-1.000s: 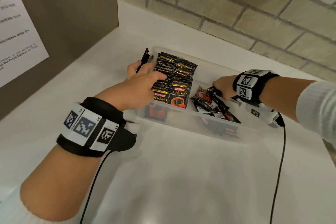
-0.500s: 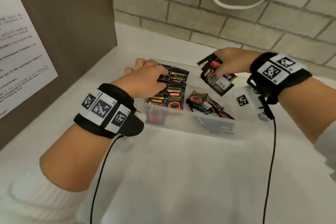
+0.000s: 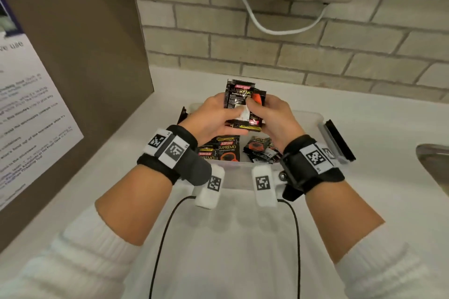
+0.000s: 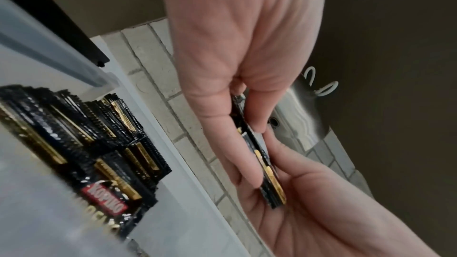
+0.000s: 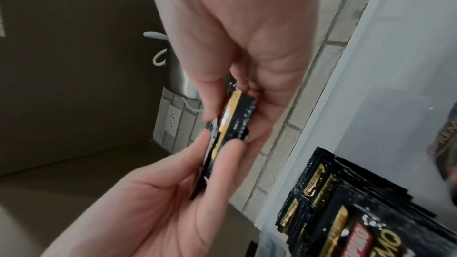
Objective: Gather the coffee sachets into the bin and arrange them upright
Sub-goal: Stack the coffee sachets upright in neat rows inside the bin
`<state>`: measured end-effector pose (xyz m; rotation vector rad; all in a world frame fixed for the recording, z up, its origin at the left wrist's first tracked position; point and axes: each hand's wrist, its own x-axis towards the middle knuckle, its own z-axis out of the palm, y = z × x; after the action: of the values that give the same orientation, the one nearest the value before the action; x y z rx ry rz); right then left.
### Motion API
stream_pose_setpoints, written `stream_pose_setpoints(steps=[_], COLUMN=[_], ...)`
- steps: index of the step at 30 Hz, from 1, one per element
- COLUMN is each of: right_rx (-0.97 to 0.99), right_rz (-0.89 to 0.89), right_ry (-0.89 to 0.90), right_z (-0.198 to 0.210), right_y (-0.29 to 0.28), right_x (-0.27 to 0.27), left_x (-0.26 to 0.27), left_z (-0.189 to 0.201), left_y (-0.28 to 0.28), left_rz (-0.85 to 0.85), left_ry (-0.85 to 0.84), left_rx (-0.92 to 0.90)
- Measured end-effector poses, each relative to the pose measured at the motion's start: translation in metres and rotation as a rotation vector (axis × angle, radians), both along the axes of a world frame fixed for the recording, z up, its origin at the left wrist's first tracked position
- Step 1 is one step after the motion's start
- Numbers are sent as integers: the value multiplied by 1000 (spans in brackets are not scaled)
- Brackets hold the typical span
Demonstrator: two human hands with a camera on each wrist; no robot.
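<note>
A small stack of black coffee sachets (image 3: 239, 97) is held upright above the clear plastic bin (image 3: 308, 116). My left hand (image 3: 226, 114) grips the stack from the left and my right hand (image 3: 264, 109) pinches it from the right. The left wrist view shows the stack (image 4: 262, 163) edge-on between both hands, and so does the right wrist view (image 5: 232, 122). Below, a row of sachets (image 3: 226, 150) stands upright in the bin's left part. Loose sachets (image 3: 261, 150) lie jumbled in its right part, partly hidden by my wrists.
The bin sits on a white counter (image 3: 218, 250) against a brick wall (image 3: 291, 51). A brown panel with a printed notice (image 3: 97, 56) stands at the left. A black-edged latch (image 3: 339, 139) sticks out at the bin's right end. A metal sink rim (image 3: 435, 165) lies beyond it.
My right hand lifted a bunch of sachets out of the bin's right part and brought it to the middle. My left hand left the upright row and rose to grip the bunch too.
</note>
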<state>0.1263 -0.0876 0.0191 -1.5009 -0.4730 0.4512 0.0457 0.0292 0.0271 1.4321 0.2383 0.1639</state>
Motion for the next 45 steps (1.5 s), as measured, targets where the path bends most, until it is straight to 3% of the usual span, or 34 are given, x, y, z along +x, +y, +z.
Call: stream_pose_setpoints(steps=[3,7,10,15,20,25,29,33,35,38,41,43,45], right_rx=[-21,35,111,161,99,122,237,378,325,142,122,28,-213], right_rz=[-61,17,18,-160,-233,-349,-188,-129,-180,-207,-219,-79,118], right_ry=[-28,45,82,76,106,243,513,521,465,241,25,-108,-247], right_z=[-14,-25,-31,-34,-41,-45,-30,-30,-31,-27,-12,4,15], right_y=[5,16,22,23,28,24,17,15,10,0,-13,-20,-21], right_x=[-3,-14,-15,-7,-8,-3,-6,-12,-10,0,13,15,15], left_x=[-1,-2,-4,-9,-7,-6,-6,-8,-9,-10,-10,-10,-9], left_z=[-8,-20,-25,-27,-32,-37,-39,-42,-44,-45,-44,-42,-36], left_y=[2,5,6,12,13,15,16,16,19,20,18,18,17], left_rz=[150,282,250,158,137,264,393,480,537,574,552,513,442], left_ry=[13,-10,-6,-62,-40,-79,-134,-172,-177,-184,-171,-161,-153], left_rx=[8,29,93,-145,-167,-173,-135,-48,-8,91,189,266,352])
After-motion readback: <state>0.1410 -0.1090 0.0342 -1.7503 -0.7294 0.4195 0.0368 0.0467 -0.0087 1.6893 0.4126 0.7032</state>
